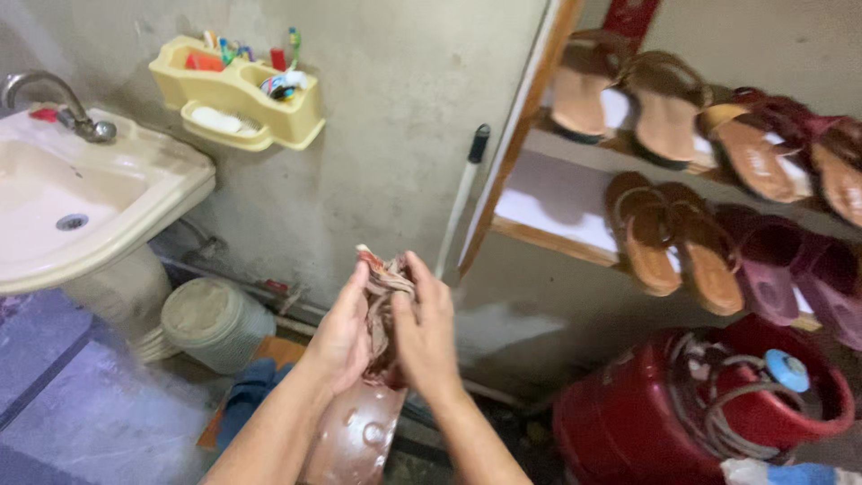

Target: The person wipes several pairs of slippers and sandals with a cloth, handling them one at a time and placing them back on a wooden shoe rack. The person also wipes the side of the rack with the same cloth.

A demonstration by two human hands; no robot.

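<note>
Two hands, one crumpled reddish-brown cloth bundle (384, 296).
Left hand (341, 337) and right hand (426, 337) press it between closed palms, above brown perforated plastic stool (355, 440).

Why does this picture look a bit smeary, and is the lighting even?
Head view: the hands, left hand and right hand, and the crumpled cloth are motion-blurred; the sandals are soft too; light is dim and warm, brightest on the sink, dark toward the floor.

Around the hands (386, 337) the air is open toward the bare wall (395, 135) at 12 o'clock. A leaning pole (460, 202) stands close at 1 o'clock, the shoe shelf (575, 238) at 2, a red gas cylinder (691, 413) at 4, the sink (108, 193) at 10.
</note>
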